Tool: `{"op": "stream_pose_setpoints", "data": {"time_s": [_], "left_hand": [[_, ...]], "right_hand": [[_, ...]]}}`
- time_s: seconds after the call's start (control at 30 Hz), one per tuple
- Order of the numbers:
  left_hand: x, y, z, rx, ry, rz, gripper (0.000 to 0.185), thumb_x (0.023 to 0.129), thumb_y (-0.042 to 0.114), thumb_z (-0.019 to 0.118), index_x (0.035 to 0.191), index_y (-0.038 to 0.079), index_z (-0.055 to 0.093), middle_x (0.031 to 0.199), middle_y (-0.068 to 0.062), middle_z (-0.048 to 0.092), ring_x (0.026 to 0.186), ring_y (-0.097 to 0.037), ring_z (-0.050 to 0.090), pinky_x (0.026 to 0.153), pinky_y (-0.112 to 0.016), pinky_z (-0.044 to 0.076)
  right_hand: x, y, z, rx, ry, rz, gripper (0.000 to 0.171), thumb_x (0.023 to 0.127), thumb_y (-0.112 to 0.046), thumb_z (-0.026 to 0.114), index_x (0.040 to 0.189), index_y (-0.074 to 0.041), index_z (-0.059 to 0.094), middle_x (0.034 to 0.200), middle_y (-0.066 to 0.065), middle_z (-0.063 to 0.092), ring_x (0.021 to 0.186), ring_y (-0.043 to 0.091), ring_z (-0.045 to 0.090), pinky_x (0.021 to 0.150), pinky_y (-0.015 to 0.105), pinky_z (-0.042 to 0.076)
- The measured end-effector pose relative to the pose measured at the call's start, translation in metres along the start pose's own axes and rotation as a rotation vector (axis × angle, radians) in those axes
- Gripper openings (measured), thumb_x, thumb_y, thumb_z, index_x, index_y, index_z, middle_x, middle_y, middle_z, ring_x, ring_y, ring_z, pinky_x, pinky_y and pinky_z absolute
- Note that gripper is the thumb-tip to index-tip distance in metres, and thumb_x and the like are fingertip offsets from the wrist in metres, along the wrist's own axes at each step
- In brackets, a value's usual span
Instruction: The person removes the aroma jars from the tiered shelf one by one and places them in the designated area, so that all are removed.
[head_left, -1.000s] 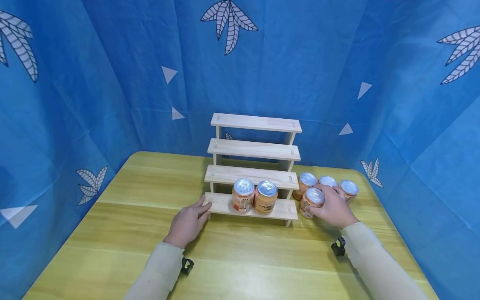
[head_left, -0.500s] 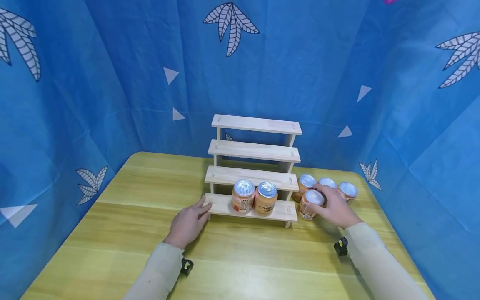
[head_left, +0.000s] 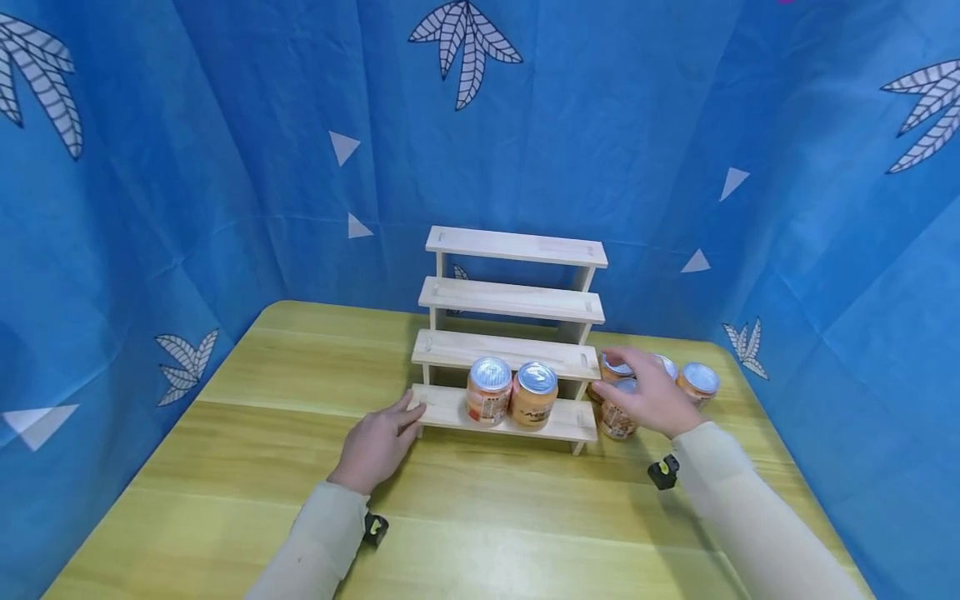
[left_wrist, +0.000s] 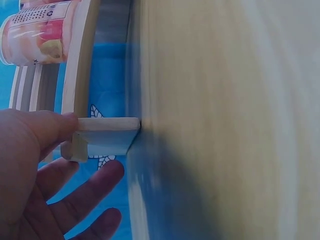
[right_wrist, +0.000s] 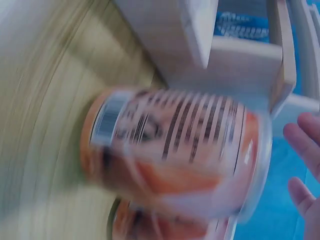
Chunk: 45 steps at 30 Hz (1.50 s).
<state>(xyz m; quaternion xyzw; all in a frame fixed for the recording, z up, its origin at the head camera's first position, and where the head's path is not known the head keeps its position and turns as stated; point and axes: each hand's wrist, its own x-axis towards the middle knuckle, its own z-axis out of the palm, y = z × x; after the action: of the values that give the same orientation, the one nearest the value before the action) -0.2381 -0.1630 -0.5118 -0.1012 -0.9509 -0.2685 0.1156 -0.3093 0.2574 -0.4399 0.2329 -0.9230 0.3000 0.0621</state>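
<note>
A left hand [head_left: 375, 450] pinches the left end of the wooden rack's [head_left: 513, 300] lowest board [head_left: 573, 422], where two cans [head_left: 489, 393] stand upright. Right of the rack, a right hand [head_left: 648, 392], half a second ago beside the front can [head_left: 618, 422], now hovers nearer the rack, parted grip holding nothing; that can apparently remains unlifted, with three more cans [head_left: 697, 381] behind it on the tabletop [head_left: 487, 525].

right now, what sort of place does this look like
Probably a makeshift booth for tabletop work: a blue leaf-print curtain hangs around the back and sides of a wood-grain table, which bears a four-tier wooden display stand.
</note>
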Motion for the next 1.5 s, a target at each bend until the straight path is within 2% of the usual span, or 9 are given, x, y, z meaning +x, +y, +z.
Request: {"op": "stream_pose_setpoints", "data": {"time_s": [0.2,0.33,0.5,0.7,1.03,1.2,1.27,1.4,1.5], "left_hand": [[0.004,0.004,-0.003,-0.013,-0.023,-0.001,0.036,0.097,0.022,0.07,0.132,0.018,0.067,0.15,-0.01,0.049,0.113,-0.041,0.064,0.056,-0.035,0.051],[0.004,0.004,-0.004,-0.012,-0.023,-0.009,0.036,0.097,0.023,0.07,0.133,0.018,0.067,0.15,-0.009,0.049,0.112,-0.041,0.065,0.052,-0.031,0.047],[-0.001,0.002,-0.002,-0.008,-0.03,-0.024,0.036,0.097,0.024,0.069,0.133,0.018,0.067,0.15,-0.01,0.049,0.117,-0.042,0.062,0.054,-0.032,0.048],[-0.004,0.004,0.002,-0.003,-0.02,-0.035,0.036,0.098,0.026,0.069,0.133,0.019,0.067,0.15,-0.009,0.05,0.12,-0.041,0.061,0.063,-0.039,0.055],[-0.002,0.005,-0.001,-0.011,-0.016,-0.036,0.035,0.098,0.025,0.069,0.133,0.018,0.067,0.149,-0.009,0.05,0.114,-0.04,0.065,0.051,-0.03,0.044],[-0.001,0.005,-0.003,-0.009,-0.021,-0.033,0.036,0.098,0.024,0.069,0.133,0.017,0.067,0.149,-0.01,0.051,0.091,-0.038,0.071,0.047,-0.027,0.039],[-0.002,0.005,-0.004,-0.019,-0.028,-0.04,0.036,0.098,0.024,0.068,0.133,0.018,0.067,0.15,-0.009,0.05,0.075,-0.036,0.068,0.046,-0.028,0.038],[-0.003,0.006,-0.004,-0.02,-0.025,-0.033,0.036,0.098,0.023,0.069,0.132,0.017,0.067,0.149,-0.01,0.05,0.085,-0.04,0.07,0.049,-0.03,0.042],[-0.003,0.006,-0.003,-0.011,-0.02,-0.025,0.035,0.098,0.024,0.069,0.132,0.018,0.067,0.148,-0.009,0.051,0.11,-0.042,0.066,0.054,-0.031,0.047]], "right_hand": [[0.005,-0.014,0.01,0.007,0.018,-0.116,0.064,0.095,-0.038,0.071,0.148,-0.01,0.048,0.132,0.013,0.061,0.117,0.034,0.058,0.097,0.061,0.044],[0.008,-0.026,0.021,0.011,0.009,-0.183,0.065,0.093,-0.037,0.073,0.149,-0.014,0.048,0.14,0.012,0.058,0.119,0.032,0.061,0.103,0.064,0.039],[0.014,-0.036,0.037,0.014,-0.006,-0.257,0.068,0.091,-0.038,0.075,0.149,-0.013,0.049,0.145,0.009,0.056,0.13,0.03,0.054,0.11,0.062,0.03],[0.019,-0.043,0.051,0.016,-0.009,-0.324,0.069,0.086,-0.04,0.081,0.144,-0.015,0.054,0.138,0.004,0.061,0.13,0.026,0.053,0.108,0.057,0.035],[0.022,-0.052,0.061,0.001,-0.05,-0.237,0.077,0.081,-0.045,0.084,0.145,-0.016,0.052,0.139,0.001,0.059,0.131,0.024,0.049,0.107,0.052,0.036],[0.022,-0.053,0.063,0.055,-0.032,-0.17,0.073,0.079,-0.041,0.087,0.14,-0.017,0.055,0.137,0.001,0.059,0.122,0.026,0.052,0.101,0.053,0.044],[0.021,-0.053,0.063,0.064,-0.025,-0.16,0.073,0.079,-0.041,0.087,0.14,-0.017,0.054,0.137,0.002,0.059,0.12,0.028,0.053,0.098,0.053,0.046],[0.018,-0.052,0.059,0.06,0.005,-0.169,0.074,0.078,-0.042,0.088,0.139,-0.016,0.055,0.134,0.003,0.061,0.116,0.029,0.056,0.093,0.053,0.049],[0.016,-0.049,0.055,0.064,0.03,-0.179,0.072,0.076,-0.039,0.089,0.136,-0.015,0.056,0.13,0.004,0.063,0.114,0.027,0.06,0.092,0.05,0.051]]}}
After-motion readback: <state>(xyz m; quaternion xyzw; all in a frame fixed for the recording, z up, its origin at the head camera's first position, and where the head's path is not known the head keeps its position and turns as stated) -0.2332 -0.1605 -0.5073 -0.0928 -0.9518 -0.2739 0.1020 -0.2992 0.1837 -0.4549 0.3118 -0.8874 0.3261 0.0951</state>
